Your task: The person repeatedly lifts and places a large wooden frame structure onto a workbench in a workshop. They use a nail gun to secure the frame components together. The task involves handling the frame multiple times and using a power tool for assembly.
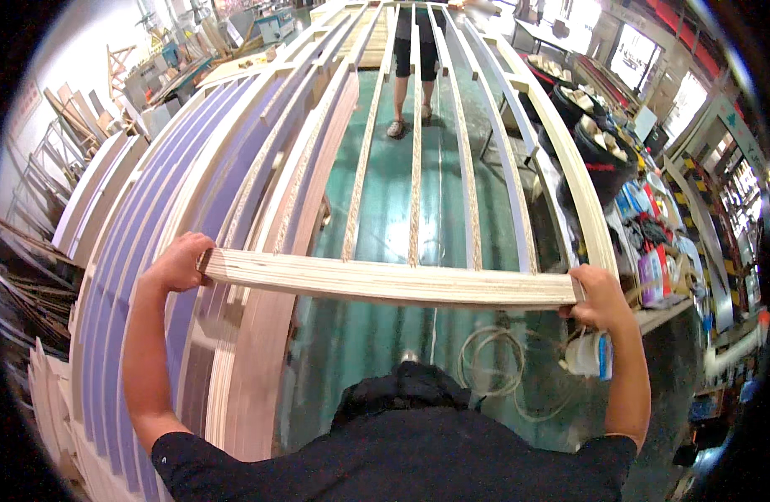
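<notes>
**Slatted wooden frame (452,285) held by its near end**

A pale wooden crossbar (343,274) with fine, layered streaks along its face spans the space between the left hand (182,261) and the right hand (600,297), which grip its two ends. It sits almost level. From its far side, narrow, spaced slats (416,192) with speckled tan upper edges run away from the hands, roughly lengthwise, their near ends meeting the bar between both grips.
</notes>
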